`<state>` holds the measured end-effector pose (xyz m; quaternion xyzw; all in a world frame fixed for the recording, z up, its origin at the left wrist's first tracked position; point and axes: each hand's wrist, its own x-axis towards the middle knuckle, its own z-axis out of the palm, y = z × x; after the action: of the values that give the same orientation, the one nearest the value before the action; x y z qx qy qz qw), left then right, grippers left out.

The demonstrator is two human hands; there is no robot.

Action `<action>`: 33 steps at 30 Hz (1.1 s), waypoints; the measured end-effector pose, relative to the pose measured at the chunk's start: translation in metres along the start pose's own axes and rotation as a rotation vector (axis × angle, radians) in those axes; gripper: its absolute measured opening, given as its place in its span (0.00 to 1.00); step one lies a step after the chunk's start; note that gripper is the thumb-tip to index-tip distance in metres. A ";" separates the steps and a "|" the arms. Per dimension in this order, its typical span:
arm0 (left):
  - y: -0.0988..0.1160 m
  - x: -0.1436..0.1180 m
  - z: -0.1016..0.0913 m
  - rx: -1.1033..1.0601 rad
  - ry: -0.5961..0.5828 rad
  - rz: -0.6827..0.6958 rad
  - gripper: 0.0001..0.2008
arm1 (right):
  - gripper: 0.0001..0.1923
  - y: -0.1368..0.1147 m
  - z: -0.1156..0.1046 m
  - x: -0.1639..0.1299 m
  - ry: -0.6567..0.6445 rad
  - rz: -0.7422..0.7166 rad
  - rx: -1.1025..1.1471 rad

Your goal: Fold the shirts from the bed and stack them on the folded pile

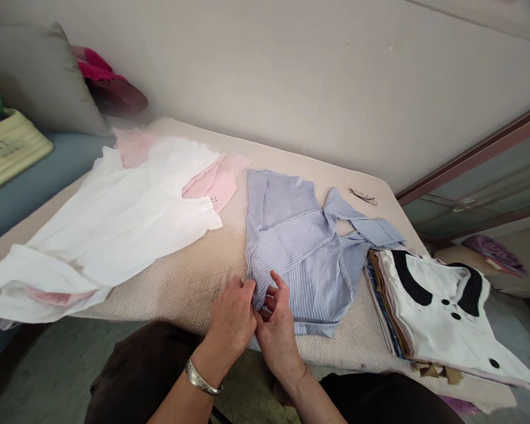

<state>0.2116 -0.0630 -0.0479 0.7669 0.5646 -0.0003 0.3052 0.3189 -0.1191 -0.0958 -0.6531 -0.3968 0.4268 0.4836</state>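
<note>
Head view: both hands pinch the near hem of the blue striped shirt point(295, 247), the left hand point(230, 323) at seven o'clock and the right hand point(279, 330) just beside it. The shirt lies mid-table point(181, 282). Its loose sleeve at two o'clock could drag against the folded stack point(441, 306) and skew it.
</note>
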 end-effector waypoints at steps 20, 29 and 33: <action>0.005 0.004 0.019 0.158 0.019 0.001 0.16 | 0.23 -0.003 -0.169 0.171 0.511 0.215 -0.546; 0.005 0.004 0.021 0.158 0.008 -0.029 0.19 | 0.12 -0.014 -0.199 0.257 0.517 0.174 -0.985; 0.011 0.001 0.015 0.165 -0.004 -0.040 0.21 | 0.19 -0.018 -0.194 0.248 0.502 0.171 -1.098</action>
<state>0.2268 -0.0709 -0.0559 0.7778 0.5775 -0.0543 0.2420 0.5794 0.0588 -0.0890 -0.9173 -0.3789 0.0299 0.1189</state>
